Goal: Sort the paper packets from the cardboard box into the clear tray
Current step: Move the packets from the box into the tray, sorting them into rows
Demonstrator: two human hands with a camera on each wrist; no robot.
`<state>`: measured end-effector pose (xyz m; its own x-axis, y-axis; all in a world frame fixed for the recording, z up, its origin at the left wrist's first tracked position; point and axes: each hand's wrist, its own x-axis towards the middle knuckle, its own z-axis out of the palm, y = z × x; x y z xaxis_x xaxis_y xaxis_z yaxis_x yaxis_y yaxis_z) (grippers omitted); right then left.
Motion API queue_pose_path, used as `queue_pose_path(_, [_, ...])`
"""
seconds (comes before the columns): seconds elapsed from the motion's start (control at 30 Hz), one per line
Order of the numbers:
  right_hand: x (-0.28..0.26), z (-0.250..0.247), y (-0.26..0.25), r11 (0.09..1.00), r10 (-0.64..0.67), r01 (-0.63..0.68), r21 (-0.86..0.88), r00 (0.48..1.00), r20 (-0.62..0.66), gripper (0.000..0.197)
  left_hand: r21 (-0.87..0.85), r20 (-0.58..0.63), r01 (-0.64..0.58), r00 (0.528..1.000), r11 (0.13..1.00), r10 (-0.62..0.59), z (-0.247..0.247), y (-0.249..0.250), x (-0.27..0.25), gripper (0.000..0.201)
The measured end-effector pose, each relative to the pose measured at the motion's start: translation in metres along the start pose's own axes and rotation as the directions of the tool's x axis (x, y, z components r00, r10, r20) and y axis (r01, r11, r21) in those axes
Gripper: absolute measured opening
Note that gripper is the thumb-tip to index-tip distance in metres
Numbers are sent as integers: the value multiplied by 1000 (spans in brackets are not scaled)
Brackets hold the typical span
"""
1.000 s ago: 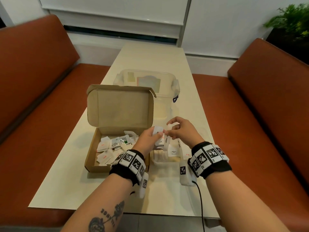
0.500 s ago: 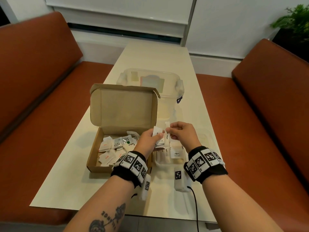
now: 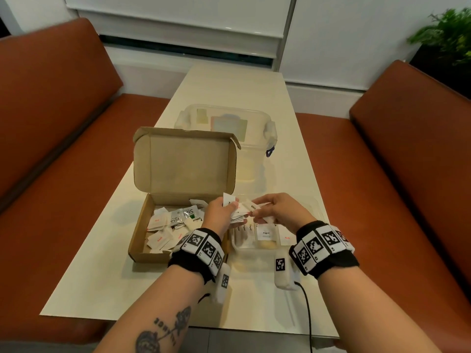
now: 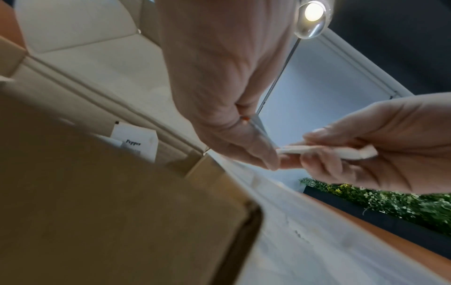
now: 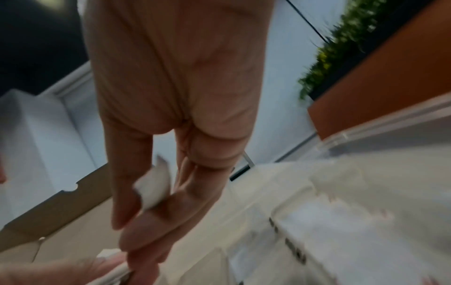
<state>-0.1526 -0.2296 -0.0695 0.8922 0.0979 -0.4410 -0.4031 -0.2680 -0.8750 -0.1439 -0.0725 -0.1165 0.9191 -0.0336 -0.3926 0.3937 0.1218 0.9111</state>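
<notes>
An open cardboard box [image 3: 142, 226] at the table's near left holds several white paper packets [image 3: 163, 224]. Right of it sits the clear tray [image 3: 238, 247], with sorted packets [image 3: 265, 233] standing in its compartments. My left hand [image 3: 224, 212] hovers over the box's right edge and grips a small bunch of packets [image 3: 233, 211]. My right hand [image 3: 274, 208] is above the tray and pinches a long white stick packet [image 3: 253, 206], seen edge-on as the stick packet [image 4: 327, 151] in the left wrist view. In the blurred right wrist view a white packet [image 5: 156, 185] sits between my fingers.
A clear lidded plastic tub [image 3: 229, 131] stands behind the box's raised lid [image 3: 186, 161]. Orange benches [image 3: 51, 128] flank the cream table [image 3: 229, 82]. A potted plant [image 3: 448, 34] is at the far right. A black cable [image 3: 307, 317] trails off the front edge.
Both hands have sunk a little toward the tray and stayed together. The right hand has drawn a stick packet out of the left hand's bunch.
</notes>
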Motion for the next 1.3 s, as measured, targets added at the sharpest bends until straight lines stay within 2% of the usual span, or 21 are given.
queue_pose_path(0.13, [-4, -6, -5, 957, -87, 64, -283, 994, -69, 24, -8, -21, 6, 1000, 1000, -6, 3, 1, -1, 12])
queue_pose_path(0.37, [-2, -4, -8, 969, -144, 111, -222, 980, -139, 29, 33, -59, 1, 998, 999, 1, 6, 3, -1, 16])
queue_pose_path(0.43, [0, -3, -7, 979, -126, 96, -180, 979, -159, 27, 37, -75, -2, 997, 999, 4, 5, 4, -1, 16])
queue_pose_path(0.5, [3, -1, -4, 984, -113, 76, -164, 966, -231, 19, 22, -99, -9, 995, 1000, 11, 2, 5, -1, 14])
queue_pose_path(0.6, [8, 6, 3, 955, -139, 41, -295, 938, -318, 9, 19, -131, -27, 991, 999, 30, -3, 7, 0, 10])
queue_pose_path(0.67, [9, 14, 6, 934, -126, 4, -357, 940, -317, 12, 18, -137, -40, 990, 999, 42, -5, 8, 0, 11])
queue_pose_path(0.77, [13, 26, 9, 956, -84, -14, -293, 944, -320, 19, 75, -152, -62, 986, 995, 73, -9, 9, -3, 9])
queue_pose_path(0.9, [18, 40, 11, 975, -72, -18, -223, 919, -389, 22, 95, -162, -79, 982, 992, 94, -14, 9, -6, 11])
queue_pose_path(1.1, [21, 64, 18, 932, -32, -76, -355, 956, -290, 12, 115, -162, -106, 979, 988, 124, -17, 6, -6, 9])
queue_pose_path(1.3, [24, 69, 23, 891, -45, -85, -445, 961, -273, 12, 126, -163, -95, 980, 987, 115, -19, 5, -5, 8])
